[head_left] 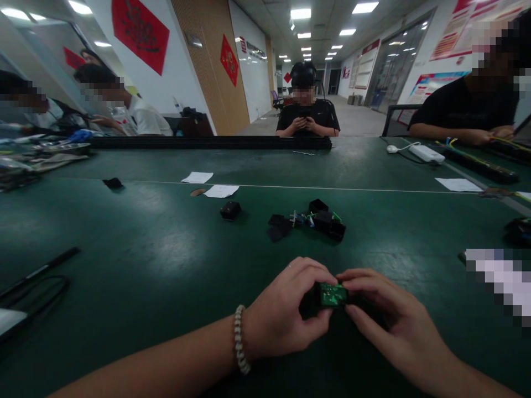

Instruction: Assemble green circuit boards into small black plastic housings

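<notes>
Close above the table, a small green circuit board (333,296) sits between my two hands, with a dark edge, perhaps a housing, on its left side. My left hand (286,309), a beaded bracelet at the wrist, grips it between thumb and fingers. From the right, the fingertips and thumb of my right hand (394,318) close on its other end. Beyond the hands lies a loose group of black plastic housings (326,221) with small electronic parts and thin black pieces (280,228). A closed black box (230,210) stands to their left.
The green table (145,309) carries paper slips (222,191), a black scrap (113,183), a black bar (207,143) along the far side and a white power strip (426,153). A cable (58,287) lies at left. Several people sit around; one opposite holds a phone.
</notes>
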Demonstrator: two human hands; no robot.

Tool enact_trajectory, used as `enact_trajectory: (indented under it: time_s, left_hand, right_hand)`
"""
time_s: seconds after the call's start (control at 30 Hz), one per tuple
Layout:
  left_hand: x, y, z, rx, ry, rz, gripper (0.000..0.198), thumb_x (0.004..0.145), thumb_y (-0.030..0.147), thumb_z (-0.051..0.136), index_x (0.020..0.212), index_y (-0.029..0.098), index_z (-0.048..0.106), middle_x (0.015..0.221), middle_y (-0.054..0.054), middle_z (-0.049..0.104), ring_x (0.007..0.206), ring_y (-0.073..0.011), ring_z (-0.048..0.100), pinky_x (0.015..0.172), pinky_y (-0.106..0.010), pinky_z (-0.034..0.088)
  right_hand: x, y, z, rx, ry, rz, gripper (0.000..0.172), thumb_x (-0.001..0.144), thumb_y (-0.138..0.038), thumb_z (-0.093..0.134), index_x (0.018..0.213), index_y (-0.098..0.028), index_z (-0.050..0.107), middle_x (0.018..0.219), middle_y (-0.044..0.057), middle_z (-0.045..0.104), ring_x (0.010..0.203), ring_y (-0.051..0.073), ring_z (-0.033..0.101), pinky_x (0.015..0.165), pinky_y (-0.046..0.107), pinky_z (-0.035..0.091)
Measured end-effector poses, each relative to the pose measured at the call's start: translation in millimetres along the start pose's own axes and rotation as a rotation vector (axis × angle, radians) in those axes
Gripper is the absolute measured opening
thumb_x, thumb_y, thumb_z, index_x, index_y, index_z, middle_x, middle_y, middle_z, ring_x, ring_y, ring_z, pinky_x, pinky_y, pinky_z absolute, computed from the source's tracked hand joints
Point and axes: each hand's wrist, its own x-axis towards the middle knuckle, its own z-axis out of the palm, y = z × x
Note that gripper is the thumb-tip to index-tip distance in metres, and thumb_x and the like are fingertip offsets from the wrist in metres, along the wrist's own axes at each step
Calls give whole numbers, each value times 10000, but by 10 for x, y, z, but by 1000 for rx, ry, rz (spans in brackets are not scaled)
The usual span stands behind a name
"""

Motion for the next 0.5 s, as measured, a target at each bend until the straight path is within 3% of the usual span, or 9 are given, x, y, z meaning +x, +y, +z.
enact_trajectory:
  time_s: [0.5]
  left_hand:
    - [-7,-7,7,16,7,27,364,855,85,700,1192,199,625,1183,-100,691,1116,-238,662,981,-409,572]
  right_hand:
    - [30,-7,26,22,15,28,221,864,-143,683,1041,-237,776,1085,80,818,932,221,824,779,313,708]
